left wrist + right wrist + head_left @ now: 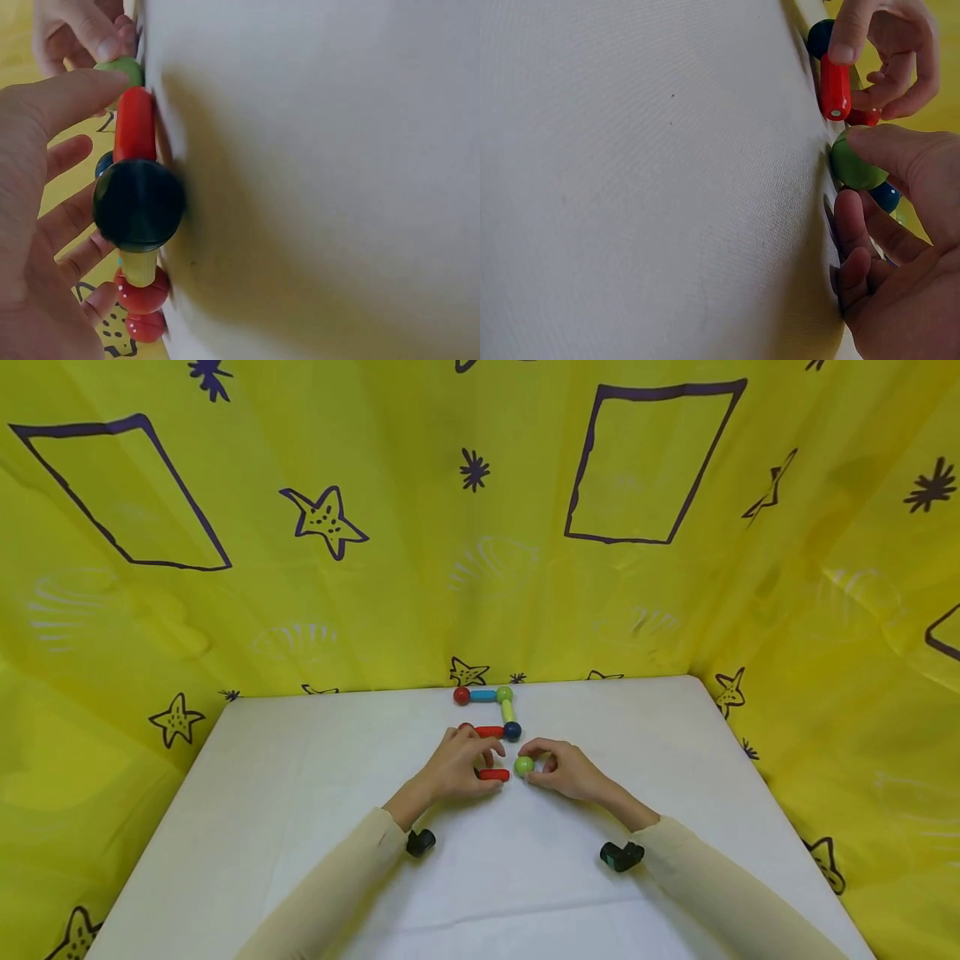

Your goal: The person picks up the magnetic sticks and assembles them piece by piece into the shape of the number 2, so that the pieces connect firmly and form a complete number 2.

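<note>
My right hand pinches a light green ball between thumb and index finger, just right of a red rod. My left hand is curled around the left part of that rod, with the thumb on the near side and the fingers on the far side. In the left wrist view a dark ball sits at the rod's near end, and a short yellow rod runs from it toward a red ball. The rod's free end faces the green ball, close to it.
Beyond the hands, a red rod joins a dark blue ball; a yellow-green rod, green ball, blue rod and red ball continue it. White cloth covers the table; yellow curtain surrounds it.
</note>
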The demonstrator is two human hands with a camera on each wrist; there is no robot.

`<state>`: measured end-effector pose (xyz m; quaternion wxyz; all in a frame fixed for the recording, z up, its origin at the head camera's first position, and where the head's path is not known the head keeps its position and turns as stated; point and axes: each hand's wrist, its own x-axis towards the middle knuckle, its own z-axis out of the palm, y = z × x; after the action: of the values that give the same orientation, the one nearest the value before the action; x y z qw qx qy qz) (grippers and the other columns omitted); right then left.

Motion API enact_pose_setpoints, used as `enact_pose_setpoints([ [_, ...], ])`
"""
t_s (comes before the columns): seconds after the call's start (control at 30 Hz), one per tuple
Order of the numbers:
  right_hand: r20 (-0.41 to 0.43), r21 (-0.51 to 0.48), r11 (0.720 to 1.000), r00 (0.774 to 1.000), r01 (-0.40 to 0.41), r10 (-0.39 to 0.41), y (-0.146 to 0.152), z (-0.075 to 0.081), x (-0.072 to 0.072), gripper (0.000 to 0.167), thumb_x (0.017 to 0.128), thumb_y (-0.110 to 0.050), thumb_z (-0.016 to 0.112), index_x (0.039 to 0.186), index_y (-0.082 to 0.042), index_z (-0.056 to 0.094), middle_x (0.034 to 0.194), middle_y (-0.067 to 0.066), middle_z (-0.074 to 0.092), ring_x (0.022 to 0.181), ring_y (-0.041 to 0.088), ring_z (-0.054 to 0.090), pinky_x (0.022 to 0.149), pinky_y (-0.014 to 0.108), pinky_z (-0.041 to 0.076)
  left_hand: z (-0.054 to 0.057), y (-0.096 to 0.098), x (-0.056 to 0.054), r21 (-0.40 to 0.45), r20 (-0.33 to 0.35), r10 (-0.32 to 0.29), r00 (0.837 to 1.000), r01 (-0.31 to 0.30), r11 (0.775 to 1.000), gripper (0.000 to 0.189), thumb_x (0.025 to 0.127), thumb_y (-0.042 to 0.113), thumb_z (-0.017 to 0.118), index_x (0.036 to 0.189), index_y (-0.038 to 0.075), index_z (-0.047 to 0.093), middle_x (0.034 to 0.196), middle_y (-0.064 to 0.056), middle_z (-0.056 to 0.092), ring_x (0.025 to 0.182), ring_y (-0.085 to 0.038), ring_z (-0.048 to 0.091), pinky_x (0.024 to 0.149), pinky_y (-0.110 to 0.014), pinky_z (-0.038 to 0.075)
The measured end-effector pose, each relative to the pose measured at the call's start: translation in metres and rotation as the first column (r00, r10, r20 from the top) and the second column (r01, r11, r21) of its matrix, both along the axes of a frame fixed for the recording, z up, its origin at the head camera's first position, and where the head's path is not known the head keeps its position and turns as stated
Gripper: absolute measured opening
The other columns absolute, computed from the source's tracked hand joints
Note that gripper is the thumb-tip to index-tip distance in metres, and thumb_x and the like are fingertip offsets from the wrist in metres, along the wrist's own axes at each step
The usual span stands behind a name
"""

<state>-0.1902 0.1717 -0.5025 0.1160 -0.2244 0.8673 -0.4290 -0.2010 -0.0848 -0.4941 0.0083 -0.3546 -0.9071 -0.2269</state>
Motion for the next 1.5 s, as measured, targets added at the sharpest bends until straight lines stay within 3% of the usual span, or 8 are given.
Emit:
enact_pose_setpoints([
  [0.33, -0.011, -0.007, 1.0, 1.0, 0.003, -0.004, 0.0024, -0.001, -0.0007, 0.033, 0.091, -0.014, 0.08, 0.122, -0.013, 0.069, 0.114, 0.007, 0.07, 0.067, 0.013, 0.052, 0.062, 0.024, 0.044, -0.0061, 0.0045, 0.0013, -0.061, -0.05, -0.019, 0.999, 0.016, 0.998, 0.018, 0.087, 0.029, 0.082, 0.103, 0.024, 0.076, 0.079, 0.013, 0.064, 0.09, -0.013, 0.05, 0.087, -0.04, 0.034],
  [0.67, -0.012, -0.005, 1.0, 1.0, 0.007, -0.007, 0.0014, 0.0006, 0.0011, 0.032, 0.091, -0.014, 0.079, 0.122, -0.014, 0.069, 0.113, 0.005, 0.07, 0.068, 0.015, 0.052, 0.062, 0.024, 0.044, -0.0071, 0.0033, 0.001, 0.076, -0.003, -0.035, 0.999, 0.035, 0.996, 0.016, 0.086, 0.019, 0.082, 0.1, 0.02, 0.076, 0.08, 0.013, 0.067, 0.076, -0.004, 0.059, 0.089, -0.045, 0.034],
  [0.9, -0.029, -0.011, 1.0, 1.0, 0.004, -0.004, 0.0019, 0.0, 0.0017, 0.033, 0.091, -0.015, 0.079, 0.122, -0.014, 0.069, 0.112, 0.004, 0.071, 0.066, 0.013, 0.05, 0.061, 0.024, 0.042, -0.0059, 0.0032, 0.0019, 0.15, 0.032, -0.029, 0.999, 0.024, 0.988, 0.016, 0.084, 0.014, 0.082, 0.099, 0.018, 0.077, 0.075, 0.011, 0.067, 0.07, -0.005, 0.059, 0.091, -0.045, 0.034],
  [1.5, -0.006, -0.007, 1.0, 1.0, 0.009, -0.009, 0.0016, 0.0005, 0.0033, 0.034, 0.091, -0.013, 0.078, 0.123, -0.013, 0.068, 0.114, 0.007, 0.07, 0.069, 0.015, 0.052, 0.063, 0.025, 0.044, -0.0061, 0.0035, 0.002, 0.163, 0.041, -0.011, 0.999, 0.005, 0.987, 0.015, 0.085, 0.016, 0.084, 0.098, 0.019, 0.078, 0.077, 0.012, 0.068, 0.071, -0.005, 0.058, 0.09, -0.042, 0.036],
])
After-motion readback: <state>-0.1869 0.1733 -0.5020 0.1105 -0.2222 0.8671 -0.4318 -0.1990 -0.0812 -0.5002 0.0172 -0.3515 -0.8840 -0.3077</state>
